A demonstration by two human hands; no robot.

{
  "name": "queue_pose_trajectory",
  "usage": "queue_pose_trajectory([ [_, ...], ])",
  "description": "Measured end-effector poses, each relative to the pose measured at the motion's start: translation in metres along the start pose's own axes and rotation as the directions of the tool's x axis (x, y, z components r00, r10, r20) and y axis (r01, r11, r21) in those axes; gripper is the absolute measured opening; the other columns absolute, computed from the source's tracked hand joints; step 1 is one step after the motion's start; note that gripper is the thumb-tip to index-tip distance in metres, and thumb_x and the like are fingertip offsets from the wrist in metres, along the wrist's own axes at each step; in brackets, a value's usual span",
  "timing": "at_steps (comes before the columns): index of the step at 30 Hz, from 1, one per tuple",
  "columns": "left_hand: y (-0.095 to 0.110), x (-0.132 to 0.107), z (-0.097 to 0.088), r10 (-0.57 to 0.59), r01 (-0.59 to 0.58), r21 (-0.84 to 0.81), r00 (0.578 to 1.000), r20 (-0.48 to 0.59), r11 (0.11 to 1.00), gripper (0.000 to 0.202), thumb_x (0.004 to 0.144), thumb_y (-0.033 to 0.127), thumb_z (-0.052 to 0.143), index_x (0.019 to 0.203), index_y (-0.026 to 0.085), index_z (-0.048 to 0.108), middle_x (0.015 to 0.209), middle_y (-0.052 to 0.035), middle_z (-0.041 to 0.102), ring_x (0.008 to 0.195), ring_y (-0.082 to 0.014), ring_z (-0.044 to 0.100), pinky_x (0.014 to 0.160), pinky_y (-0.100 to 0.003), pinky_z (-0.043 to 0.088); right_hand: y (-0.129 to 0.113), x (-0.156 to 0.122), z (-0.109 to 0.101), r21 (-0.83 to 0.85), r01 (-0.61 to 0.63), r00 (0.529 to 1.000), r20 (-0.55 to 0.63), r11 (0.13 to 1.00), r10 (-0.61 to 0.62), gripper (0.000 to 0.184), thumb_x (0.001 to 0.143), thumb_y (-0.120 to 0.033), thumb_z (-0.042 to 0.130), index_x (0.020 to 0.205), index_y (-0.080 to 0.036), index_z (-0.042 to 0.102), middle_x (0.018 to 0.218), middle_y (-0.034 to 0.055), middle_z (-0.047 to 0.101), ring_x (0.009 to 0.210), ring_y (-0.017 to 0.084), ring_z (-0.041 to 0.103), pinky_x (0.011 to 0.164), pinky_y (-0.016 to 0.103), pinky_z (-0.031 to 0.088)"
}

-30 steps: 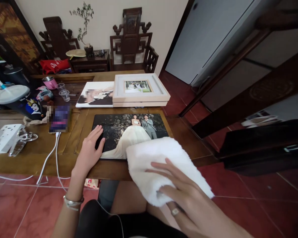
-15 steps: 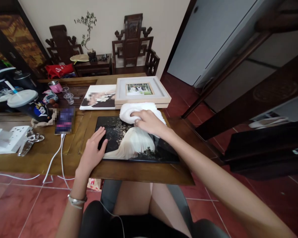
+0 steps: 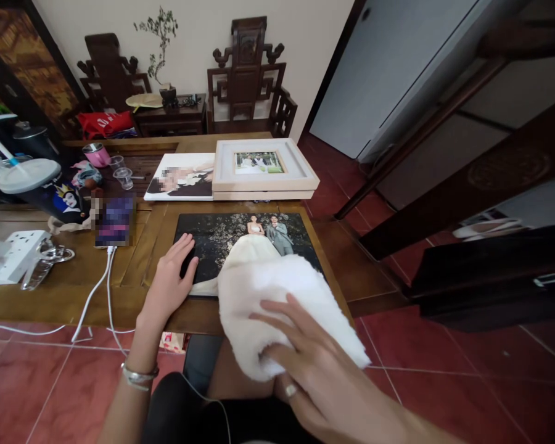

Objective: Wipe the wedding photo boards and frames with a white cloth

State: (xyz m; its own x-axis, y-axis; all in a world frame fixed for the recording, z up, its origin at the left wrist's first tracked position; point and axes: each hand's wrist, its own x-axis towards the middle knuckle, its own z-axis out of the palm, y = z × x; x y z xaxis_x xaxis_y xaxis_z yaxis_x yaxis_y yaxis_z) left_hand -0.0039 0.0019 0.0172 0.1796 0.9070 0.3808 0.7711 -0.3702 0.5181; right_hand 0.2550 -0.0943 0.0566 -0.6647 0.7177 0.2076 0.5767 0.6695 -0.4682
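A dark glossy wedding photo panel lies flat on the wooden table, near its front edge. My left hand rests flat on the panel's left corner, fingers spread. My right hand lies on a fluffy white cloth, fingers pressed into it. The cloth covers the panel's near right part and hangs over the table's front edge.
Behind the panel lie a pale framed photo and a white photo print. A phone on a white cable, a power strip, cups and a mug fill the table's left side. Carved chairs stand beyond.
My right hand has drawn the white cloth from the panel's far edge back down to its near edge, toward me. My left hand has stayed on the left corner.
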Motion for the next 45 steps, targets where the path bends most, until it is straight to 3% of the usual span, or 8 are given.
queue_pose_trajectory([
  [4, -0.001, 0.0, 0.0, 0.002, -0.002, 0.008, 1.0, 0.01, 1.0, 0.039, 0.094, 0.028, 0.047, 0.127, 0.01, 0.059, 0.139, -0.0167, 0.055, 0.135, -0.0259, 0.045, 0.113, -0.048, 0.036, 0.004, 0.013, 0.003, -0.007, 0.019, 1.0, -0.015, 1.0, -0.019, 0.035, 0.063, -0.006, 0.048, 0.09, -0.019, 0.067, 0.126, 0.0115, 0.063, 0.131, 0.035, 0.043, 0.113, 0.063, 0.023],
  [10, -0.002, -0.001, 0.0, 0.015, -0.015, -0.002, 1.0, 0.0, 1.0, 0.039, 0.094, 0.028, 0.047, 0.128, 0.011, 0.058, 0.139, -0.0166, 0.055, 0.135, -0.0249, 0.046, 0.113, -0.049, 0.037, 0.054, 0.095, -0.01, -0.099, -0.093, 0.994, -0.064, 0.991, 0.087, 0.037, 0.074, -0.007, 0.045, 0.103, -0.014, 0.068, 0.099, 0.0151, 0.065, 0.105, 0.03, 0.055, 0.09, 0.045, 0.046],
  [17, -0.003, -0.001, 0.001, 0.023, -0.023, -0.013, 1.0, -0.015, 1.0, 0.038, 0.094, 0.027, 0.046, 0.128, 0.015, 0.059, 0.139, -0.0143, 0.056, 0.135, -0.0246, 0.046, 0.113, -0.05, 0.037, 0.099, 0.162, -0.025, -0.119, -0.162, 0.984, -0.095, 0.979, 0.152, 0.035, 0.079, -0.009, 0.042, 0.102, -0.013, 0.068, 0.074, 0.008, 0.062, 0.077, 0.024, 0.056, 0.075, 0.033, 0.043],
  [22, -0.004, -0.001, 0.002, 0.021, -0.021, -0.012, 1.0, -0.012, 1.0, 0.038, 0.094, 0.028, 0.046, 0.127, 0.012, 0.059, 0.139, -0.0165, 0.055, 0.135, -0.0247, 0.046, 0.113, -0.049, 0.037, 0.066, 0.119, -0.009, -0.144, -0.156, 0.985, -0.099, 0.977, 0.142, 0.038, 0.078, -0.008, 0.044, 0.108, -0.011, 0.066, 0.097, 0.0173, 0.065, 0.101, 0.032, 0.055, 0.09, 0.048, 0.044],
  [28, -0.003, -0.001, 0.002, 0.016, -0.016, -0.018, 1.0, -0.003, 1.0, 0.038, 0.094, 0.027, 0.046, 0.128, 0.014, 0.058, 0.139, -0.0156, 0.055, 0.135, -0.0249, 0.046, 0.113, -0.05, 0.037, 0.003, 0.029, 0.015, -0.084, 0.049, 0.998, -0.035, 0.995, -0.052, 0.033, 0.063, -0.006, 0.049, 0.089, -0.019, 0.065, 0.129, 0.0151, 0.059, 0.129, 0.037, 0.04, 0.109, 0.067, 0.023],
  [32, -0.002, 0.0, 0.001, 0.011, -0.012, -0.018, 1.0, -0.007, 1.0, 0.038, 0.094, 0.026, 0.046, 0.128, 0.015, 0.058, 0.14, -0.0146, 0.055, 0.136, -0.0243, 0.045, 0.113, -0.051, 0.037, -0.004, 0.02, 0.019, -0.082, 0.104, 0.994, -0.031, 0.991, -0.107, 0.029, 0.061, -0.009, 0.051, 0.084, -0.021, 0.064, 0.127, 0.0123, 0.06, 0.129, 0.038, 0.041, 0.111, 0.068, 0.02],
  [38, -0.003, -0.001, 0.001, 0.017, -0.017, -0.015, 1.0, 0.006, 1.0, 0.039, 0.094, 0.027, 0.046, 0.129, 0.013, 0.057, 0.14, -0.0163, 0.054, 0.136, -0.025, 0.045, 0.113, -0.051, 0.037, 0.035, 0.096, 0.006, -0.118, -0.025, 0.998, -0.053, 0.993, 0.019, 0.035, 0.076, -0.01, 0.047, 0.104, -0.016, 0.066, 0.105, 0.0152, 0.065, 0.115, 0.033, 0.05, 0.099, 0.054, 0.04],
  [45, -0.003, -0.001, 0.001, 0.023, -0.023, -0.019, 1.0, -0.01, 1.0, 0.039, 0.094, 0.028, 0.046, 0.128, 0.011, 0.059, 0.139, -0.0168, 0.055, 0.135, -0.0253, 0.046, 0.114, -0.049, 0.036, 0.069, 0.178, -0.01, -0.219, -0.179, 0.984, -0.057, 0.959, 0.171, 0.038, 0.081, -0.008, 0.043, 0.109, -0.014, 0.067, 0.096, 0.0149, 0.067, 0.098, 0.031, 0.055, 0.086, 0.044, 0.043],
])
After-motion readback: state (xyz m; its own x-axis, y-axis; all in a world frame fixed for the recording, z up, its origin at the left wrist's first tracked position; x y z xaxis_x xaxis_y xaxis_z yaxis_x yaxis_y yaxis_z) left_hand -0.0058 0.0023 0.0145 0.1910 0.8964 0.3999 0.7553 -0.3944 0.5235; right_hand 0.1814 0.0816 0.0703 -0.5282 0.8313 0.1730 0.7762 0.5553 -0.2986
